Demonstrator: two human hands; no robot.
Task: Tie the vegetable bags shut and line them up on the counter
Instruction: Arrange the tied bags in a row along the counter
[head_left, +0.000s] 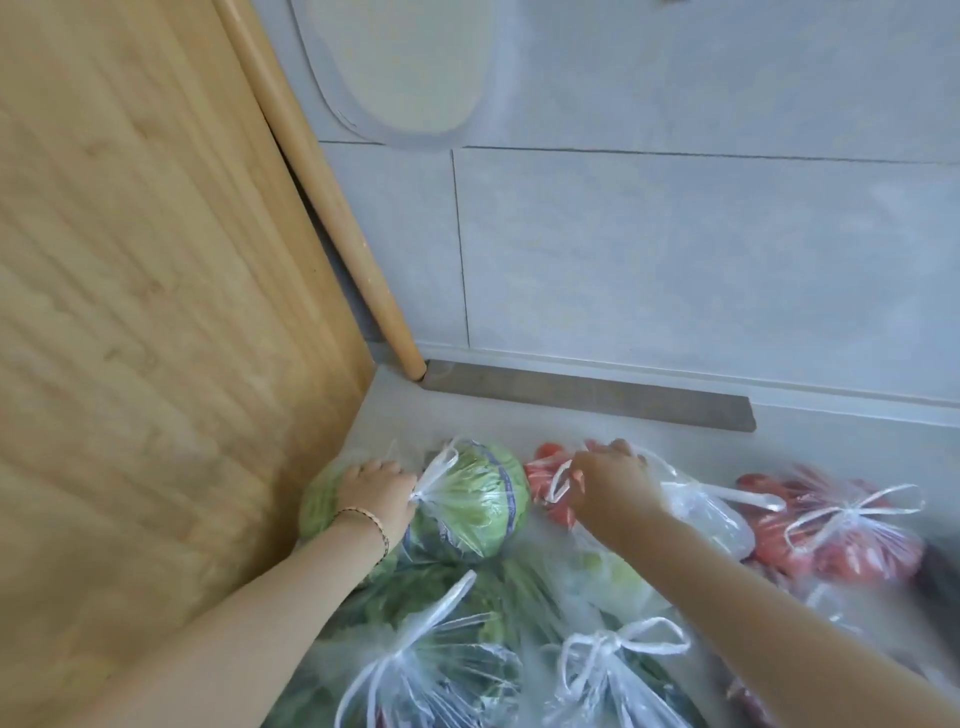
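Note:
A clear bag with a green cabbage (472, 499) lies at the back left of the counter, its handles knotted. My left hand (376, 493) rests on its left side, fingers curled over the plastic beside the knot. My right hand (605, 480) grips the bunched top of a clear bag of red tomatoes (545, 473) further right. A tied bag of tomatoes (841, 535) sits at the far right. Two tied bags of leafy greens (441, 654) (618, 675) lie in front, and a pale bag (706, 519) lies under my right forearm.
A large wooden cutting board (156, 312) leans on the left, right against the cabbage bag. A wooden rolling pin (322, 197) stands in the corner. A grey strip (587, 400) runs along the foot of the tiled wall (675, 249). Bare counter (831, 447) shows behind the bags.

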